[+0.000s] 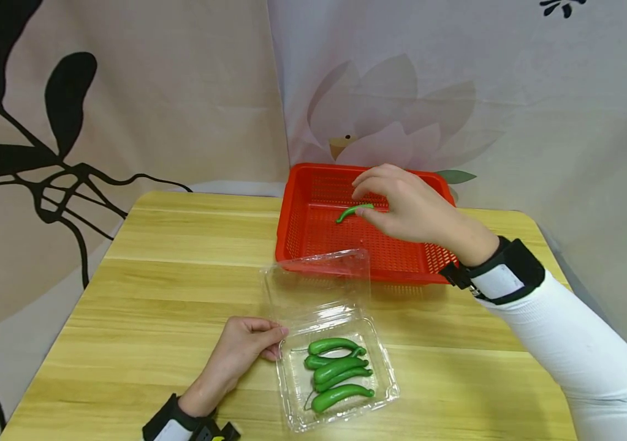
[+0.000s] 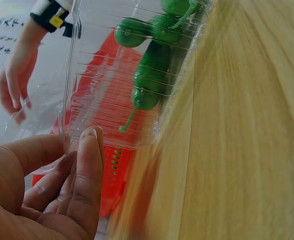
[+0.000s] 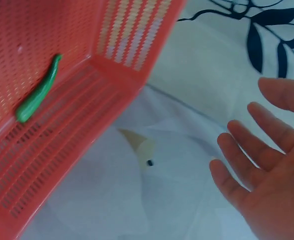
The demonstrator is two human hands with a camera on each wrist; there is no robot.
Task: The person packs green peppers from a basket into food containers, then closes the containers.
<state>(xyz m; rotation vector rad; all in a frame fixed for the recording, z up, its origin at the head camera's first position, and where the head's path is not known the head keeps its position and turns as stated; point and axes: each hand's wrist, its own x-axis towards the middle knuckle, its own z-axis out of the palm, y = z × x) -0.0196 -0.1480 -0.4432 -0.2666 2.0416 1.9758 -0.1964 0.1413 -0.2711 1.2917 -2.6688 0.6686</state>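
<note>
My left hand (image 1: 247, 344) pinches the left edge of a clear plastic clamshell box (image 1: 295, 401) between thumb and fingers; the left wrist view shows that grip close up. Several green chili peppers (image 1: 341, 369) lie side by side in the box's base, and its lid stands raised behind, toward the basket. Over the red plastic basket (image 1: 319, 245) hovers my right hand (image 1: 401, 205), fingers loosely spread and holding nothing. A single green chili pepper (image 3: 39, 92) lies on the basket's floor, apart from the right hand (image 3: 272, 160) in the right wrist view.
A yellow wood-grain table (image 1: 181, 275) carries the box and basket. The basket stands at the table's back edge, close to a printed cloth (image 1: 208, 92) with leaf and flower patterns. The raised lid (image 1: 319, 282) overlaps the basket's front rim in the head view.
</note>
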